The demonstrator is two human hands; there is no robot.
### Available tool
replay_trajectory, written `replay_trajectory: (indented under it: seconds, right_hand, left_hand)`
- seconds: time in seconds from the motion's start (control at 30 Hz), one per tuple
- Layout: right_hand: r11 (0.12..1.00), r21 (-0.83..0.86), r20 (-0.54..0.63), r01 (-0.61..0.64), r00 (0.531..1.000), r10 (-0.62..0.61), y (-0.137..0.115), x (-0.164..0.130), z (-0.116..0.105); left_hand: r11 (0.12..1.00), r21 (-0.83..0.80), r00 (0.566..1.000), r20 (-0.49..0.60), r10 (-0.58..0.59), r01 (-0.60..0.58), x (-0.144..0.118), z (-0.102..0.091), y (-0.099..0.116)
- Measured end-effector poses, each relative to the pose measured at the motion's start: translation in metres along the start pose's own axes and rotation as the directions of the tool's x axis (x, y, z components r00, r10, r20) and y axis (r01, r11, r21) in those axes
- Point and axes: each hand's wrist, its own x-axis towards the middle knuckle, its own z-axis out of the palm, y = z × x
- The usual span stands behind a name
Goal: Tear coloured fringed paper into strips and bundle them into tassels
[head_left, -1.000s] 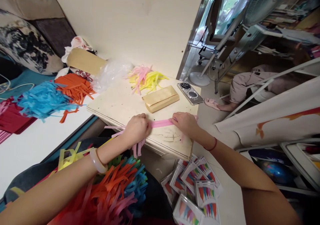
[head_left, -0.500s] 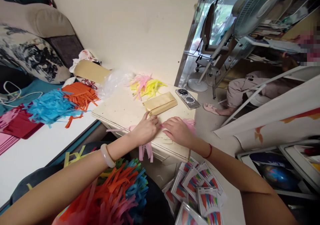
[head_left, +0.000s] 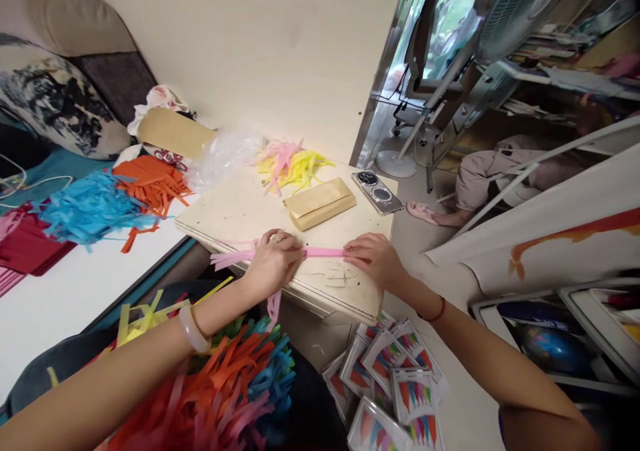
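Observation:
A folded pink paper strip (head_left: 320,252) lies stretched across the near edge of a small cream table (head_left: 235,207). My left hand (head_left: 273,261) presses and pinches its left part, where pink fringes stick out to the left and hang over the edge. My right hand (head_left: 373,257) pinches the strip's right end flat on the table. A tan paper packet (head_left: 320,202) and a phone (head_left: 377,192) lie just beyond my hands.
Yellow and pink fringe scraps (head_left: 293,161) sit at the table's back. Orange (head_left: 150,181) and blue fringed paper (head_left: 90,207) lie at left. A multicoloured fringe pile (head_left: 225,387) fills my lap. Packaged fringe packs (head_left: 395,384) lie lower right. A person sits at far right (head_left: 505,171).
My hands, close together half a second ago, have drawn apart, and the pink strip is pulled out straight between them again.

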Motion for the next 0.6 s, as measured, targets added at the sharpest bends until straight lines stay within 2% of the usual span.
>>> replay_trajectory:
  seconds: [0.1,0.2,0.3,0.47,0.6]
  right_hand:
    - [0.984,0.107,0.003,-0.146,0.989,0.146,0.003,-0.001,-0.002]
    - [0.959,0.122,0.015,-0.256,0.967,0.256,-0.002,0.003,-0.001]
    - [0.956,0.072,0.020,-0.286,0.958,0.285,-0.009,0.007,0.000]
    - [0.944,-0.038,0.058,-0.328,0.942,0.329,-0.015,0.011,0.000]
    - [0.938,-0.183,0.126,-0.295,0.939,0.320,-0.022,0.017,-0.002]
  left_hand:
    - [0.972,-0.177,0.987,-0.002,-0.158,0.155,-0.002,-0.004,-0.008]
    - [0.936,-0.216,0.960,0.029,-0.277,0.277,0.001,-0.004,-0.014]
    - [0.946,-0.080,0.948,0.066,-0.310,0.315,0.006,-0.003,-0.016]
    - [0.947,0.189,0.949,0.132,-0.287,0.260,0.016,-0.002,-0.008]
    - [0.942,0.263,0.962,0.118,-0.247,0.210,0.017,-0.002,-0.004]
